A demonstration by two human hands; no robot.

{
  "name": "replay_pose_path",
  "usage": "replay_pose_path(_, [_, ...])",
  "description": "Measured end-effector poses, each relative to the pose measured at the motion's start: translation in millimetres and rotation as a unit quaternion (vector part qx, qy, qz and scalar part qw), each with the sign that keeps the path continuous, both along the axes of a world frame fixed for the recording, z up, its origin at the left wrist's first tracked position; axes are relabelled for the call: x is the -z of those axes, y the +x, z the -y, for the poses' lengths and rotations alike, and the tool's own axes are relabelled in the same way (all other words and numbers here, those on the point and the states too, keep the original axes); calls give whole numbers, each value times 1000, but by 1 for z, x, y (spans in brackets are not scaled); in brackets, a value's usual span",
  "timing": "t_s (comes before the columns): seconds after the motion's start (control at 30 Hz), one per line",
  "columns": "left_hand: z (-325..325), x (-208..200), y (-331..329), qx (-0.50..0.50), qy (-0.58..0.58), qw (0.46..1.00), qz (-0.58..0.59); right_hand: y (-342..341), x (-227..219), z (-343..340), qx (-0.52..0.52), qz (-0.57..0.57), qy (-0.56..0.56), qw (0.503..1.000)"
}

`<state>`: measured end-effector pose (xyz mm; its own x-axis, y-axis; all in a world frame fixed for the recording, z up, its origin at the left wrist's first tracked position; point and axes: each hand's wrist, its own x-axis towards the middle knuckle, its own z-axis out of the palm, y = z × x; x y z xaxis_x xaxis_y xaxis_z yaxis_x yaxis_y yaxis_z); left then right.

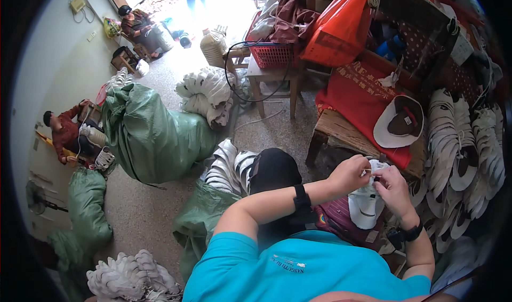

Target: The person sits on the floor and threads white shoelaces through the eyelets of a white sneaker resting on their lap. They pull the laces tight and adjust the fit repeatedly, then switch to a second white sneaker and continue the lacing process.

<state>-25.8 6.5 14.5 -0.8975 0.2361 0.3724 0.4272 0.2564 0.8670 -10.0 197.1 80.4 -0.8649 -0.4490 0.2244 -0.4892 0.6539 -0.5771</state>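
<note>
A white piece shaped like a shoe upper [365, 205] lies in front of me at the right, over dark maroon cloth [337, 215]. My left hand [348, 175] is closed in a pinch above its far end. Something thin and yellowish shows at those fingertips, too small to name. My right hand [393, 188] grips the far right edge of the white piece, with thumb and fingers bent inward. The fingertips of both hands almost meet. A white piece with a dark inside [399, 122] rests just beyond them on a red bag [356, 100].
Bundles of similar white pieces [445, 137] hang at the right. Green sacks [154, 129] stand at the left, and another white bundle [133, 274] sits at the lower left. A stool [272, 73] bears a red basket [272, 54]. Two people [66, 134] sit along the left wall.
</note>
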Motion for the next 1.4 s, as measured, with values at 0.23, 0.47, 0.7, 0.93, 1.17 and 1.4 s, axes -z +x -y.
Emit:
replay_pose_path(0.23, [12,4,-14,-6,148,946,288,-27,-8,8,-19,-78,-34,996])
replay_pose_path(0.47, [35,-23,2,92,266,924,259,-47,-54,29,-74,-137,-176,972])
replay_pose_path(0.7, [31,-22,3,92,215,933,272,-43,-34,11,-30,83,-312,946])
replay_pose_path(0.93, [15,-10,4,10,-48,996,75,-39,-35,10,-1,111,-306,945])
replay_pose_path(1.17, [-3,-26,4,-31,-225,967,-115,-41,-36,7,18,83,-302,950])
replay_pose_path(1.4, [-10,-28,2,-25,-261,957,-123,-38,-36,7,1,95,-340,936])
